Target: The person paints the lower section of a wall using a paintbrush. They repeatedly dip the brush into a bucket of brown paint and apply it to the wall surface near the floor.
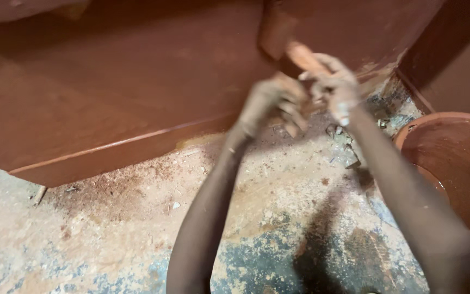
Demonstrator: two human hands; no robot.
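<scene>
I have both hands up on one handle (300, 54): right hand (335, 87) clenched round it, left hand (270, 103) closed just below, steadying its head against the red wall (110, 98).

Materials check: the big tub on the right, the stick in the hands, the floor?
Tub: looks like plastic, with a smooth rounded rim, coated reddish-brown. Stick: probably wood, round and matte, stained the same red; blurred. Floor: likely concrete, rough and mottled grey under red dust. Both hands, left and right, grip it.
</scene>
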